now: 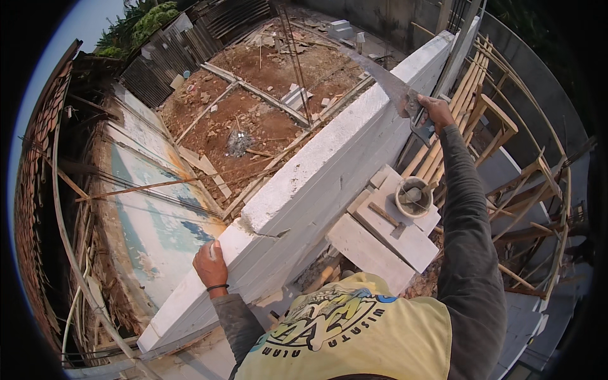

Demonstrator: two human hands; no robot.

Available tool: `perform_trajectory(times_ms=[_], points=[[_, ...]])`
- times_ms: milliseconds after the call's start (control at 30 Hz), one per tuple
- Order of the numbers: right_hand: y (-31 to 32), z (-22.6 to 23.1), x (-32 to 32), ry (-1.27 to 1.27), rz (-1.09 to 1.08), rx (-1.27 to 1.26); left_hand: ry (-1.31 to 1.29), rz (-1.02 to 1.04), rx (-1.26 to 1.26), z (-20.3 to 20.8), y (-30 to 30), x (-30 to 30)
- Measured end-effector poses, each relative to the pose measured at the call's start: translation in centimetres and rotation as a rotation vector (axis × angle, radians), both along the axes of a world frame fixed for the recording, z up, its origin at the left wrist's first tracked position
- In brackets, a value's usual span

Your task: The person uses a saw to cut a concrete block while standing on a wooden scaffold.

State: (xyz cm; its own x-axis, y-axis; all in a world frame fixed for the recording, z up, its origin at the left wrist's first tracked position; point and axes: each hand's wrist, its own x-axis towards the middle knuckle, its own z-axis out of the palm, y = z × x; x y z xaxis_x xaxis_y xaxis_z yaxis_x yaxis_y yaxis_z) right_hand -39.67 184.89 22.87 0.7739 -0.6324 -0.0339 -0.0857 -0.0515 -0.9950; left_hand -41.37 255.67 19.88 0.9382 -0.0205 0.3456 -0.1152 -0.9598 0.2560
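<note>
A wall of white lightweight blocks [345, 149] runs diagonally from the lower left to the upper right, with a step and a chipped notch in its top edge. My left hand [211, 263] grips the lower part of its top, just left of the step. Raised over the wall's far part, my right hand [436, 113] is closed round the grey handle of a handsaw [387, 79]. The saw's broad blade points up and to the left, above the wall. Whether it touches the blocks I cannot tell.
Right of the wall, a hammer [383, 215] and a bucket [414, 204] with grey contents rest on pale blocks [367, 253]. Bamboo poles [456, 120] and wooden scaffold frames [497, 117] stand beyond. Left lie reddish soil [218, 126], concrete beams [256, 95] and upright steel rods [294, 60].
</note>
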Motion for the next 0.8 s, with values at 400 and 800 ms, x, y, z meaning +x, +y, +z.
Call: perform_trajectory(times_ms=[400,800], points=[[12.4,3.9,-11.8,0.072,0.113,0.026,0.015,0.066,0.019,-0.4,0.2,-0.7],[16.8,2.1,-11.8,0.185,0.228,-0.02,0.004,0.02,0.018,-0.7,0.7,-0.6]])
